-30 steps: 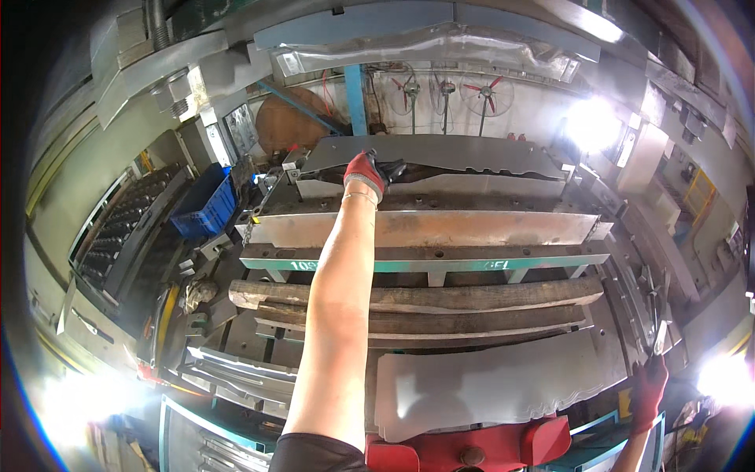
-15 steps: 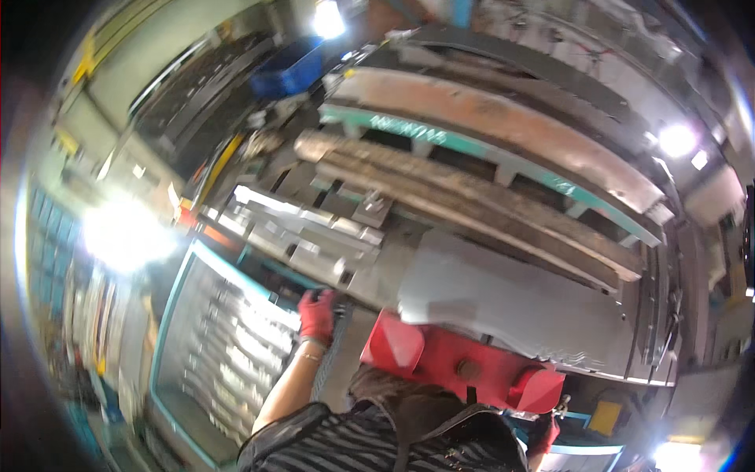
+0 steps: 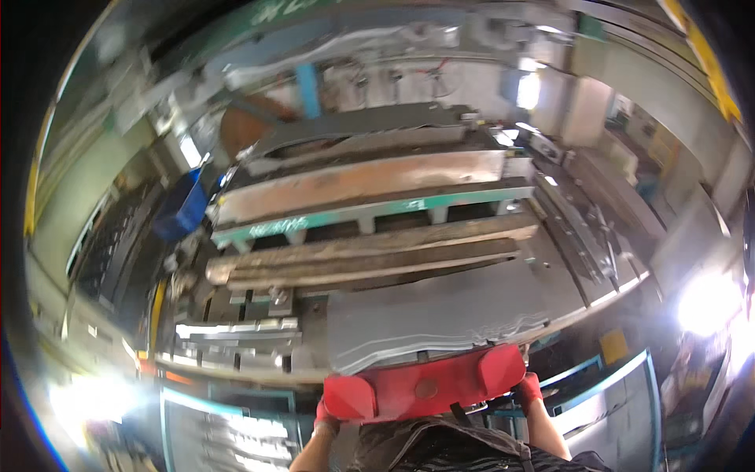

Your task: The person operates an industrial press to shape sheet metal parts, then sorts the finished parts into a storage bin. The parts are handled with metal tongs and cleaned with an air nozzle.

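Just in front of my body stands a red control box (image 3: 444,396) with a rounded hood at each end and a round button in its middle. At its left end is my left hand (image 3: 325,417) in a red glove, close against the hood, its fingers mostly hidden. My right hand (image 3: 531,388), also red-gloved, is at the opposite end, and its fingers are hidden too. Grey metal sheets (image 3: 429,311) with wavy near edges lie on the machine bed directly beyond the box.
Behind the sheets lie wooden beams (image 3: 377,250) and a green-edged metal die (image 3: 370,216). Bright metal bars (image 3: 240,330) are at the bed's left. A blue bin (image 3: 181,211) stands farther left. Teal-framed racks stand left (image 3: 165,425) and right (image 3: 651,393) of me.
My view has swung to the right and levelled. My left hand has come from beside the left rack to the left end of the red box. My right hand is now at its right end.
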`<control>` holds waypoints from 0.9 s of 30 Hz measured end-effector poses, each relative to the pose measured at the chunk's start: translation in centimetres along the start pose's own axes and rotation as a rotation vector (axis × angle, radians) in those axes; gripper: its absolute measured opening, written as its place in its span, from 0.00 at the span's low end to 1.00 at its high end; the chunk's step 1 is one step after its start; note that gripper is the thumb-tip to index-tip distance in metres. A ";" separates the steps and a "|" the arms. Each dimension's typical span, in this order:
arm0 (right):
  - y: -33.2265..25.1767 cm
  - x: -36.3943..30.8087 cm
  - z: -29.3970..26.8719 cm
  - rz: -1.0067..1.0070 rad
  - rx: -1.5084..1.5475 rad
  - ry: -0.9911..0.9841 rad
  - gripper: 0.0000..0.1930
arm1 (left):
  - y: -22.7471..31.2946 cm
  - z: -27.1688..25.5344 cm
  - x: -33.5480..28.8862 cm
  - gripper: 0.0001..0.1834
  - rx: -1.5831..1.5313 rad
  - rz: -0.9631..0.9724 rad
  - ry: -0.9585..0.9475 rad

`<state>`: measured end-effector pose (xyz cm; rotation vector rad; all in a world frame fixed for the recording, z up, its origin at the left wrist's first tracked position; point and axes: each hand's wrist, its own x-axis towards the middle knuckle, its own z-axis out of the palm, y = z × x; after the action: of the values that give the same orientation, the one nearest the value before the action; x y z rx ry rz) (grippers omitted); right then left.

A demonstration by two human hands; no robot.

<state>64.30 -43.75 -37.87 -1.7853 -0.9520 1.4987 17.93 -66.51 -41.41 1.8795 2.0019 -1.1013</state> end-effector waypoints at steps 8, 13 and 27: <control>-1.9 -2.2 1.5 -0.007 -0.259 0.135 0.14 | -1.1 8.3 3.4 0.23 -0.486 -0.032 0.461; 1.0 -0.9 -0.1 -0.109 0.033 0.039 0.12 | -0.3 5.7 6.0 0.21 -2.201 -0.291 0.071; 2.9 1.7 0.4 -0.101 0.063 0.002 0.10 | 0.7 5.8 3.4 0.27 -1.893 -0.068 0.776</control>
<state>64.51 -43.96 -41.20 -1.6687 -0.9687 1.4481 15.95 -67.46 -47.74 0.9411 1.8169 1.4243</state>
